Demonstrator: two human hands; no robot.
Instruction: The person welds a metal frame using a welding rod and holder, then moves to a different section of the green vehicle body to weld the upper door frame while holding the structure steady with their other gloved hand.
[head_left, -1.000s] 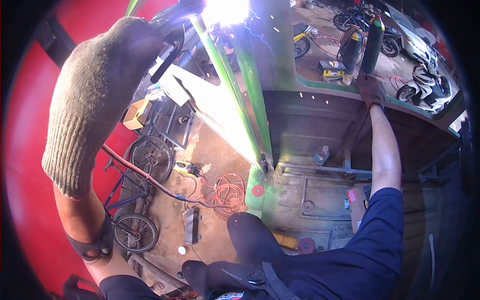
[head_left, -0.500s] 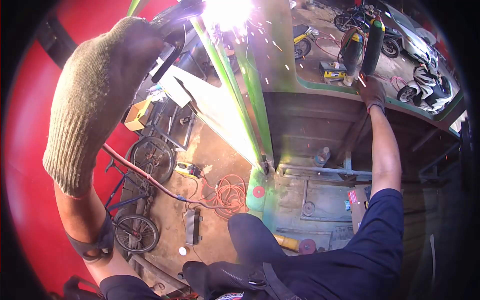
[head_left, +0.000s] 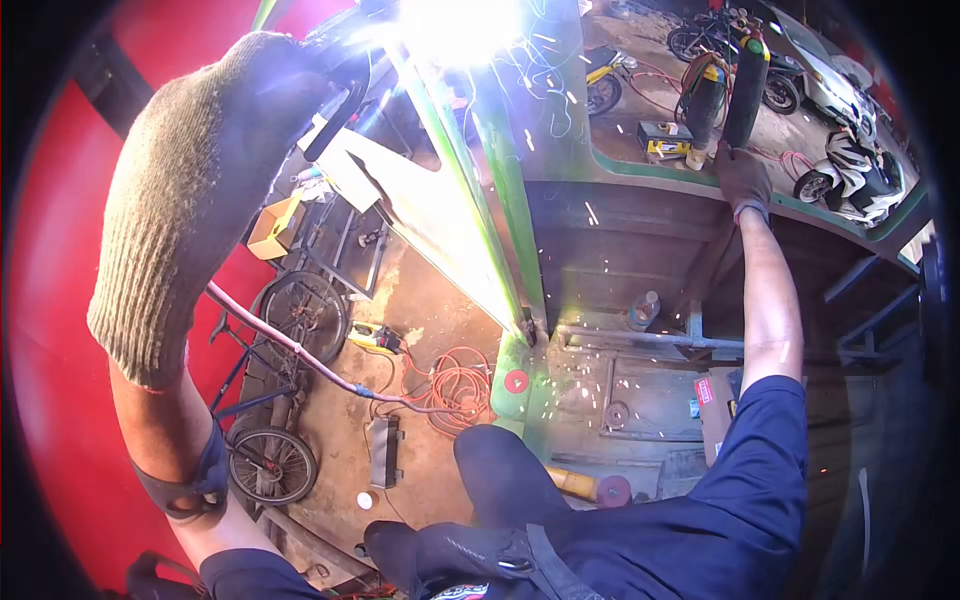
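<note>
My left hand point(head_left: 225, 130), in a beige knitted glove, is raised at the upper left and closed around a welding torch. Part of its black handle point(head_left: 340, 120) shows beside the glove; the fingers are mostly hidden. A reddish cable point(head_left: 290, 345) trails down from that hand. A white glare hides the torch tip, at the top of a green metal post point(head_left: 465, 190), and sparks fly from it. On the right my right hand point(head_left: 745, 185), in a dark glove, grips the green-edged rim of a window opening point(head_left: 660, 172) in a metal body panel.
Below lie a coiled orange cable point(head_left: 460, 385), a grey box point(head_left: 385, 450) and a bicycle point(head_left: 275, 465). A plastic bottle point(head_left: 645, 310) stands inside the metal body. Beyond the opening are gas cylinders point(head_left: 747, 90), motorcycles and a white scooter point(head_left: 855, 180). A red surface point(head_left: 70, 330) fills the left side.
The glare at the torch tip has grown larger and whiter. More sparks and wisps spread out, some falling over the metal floor. Both hands stay nearly in place.
</note>
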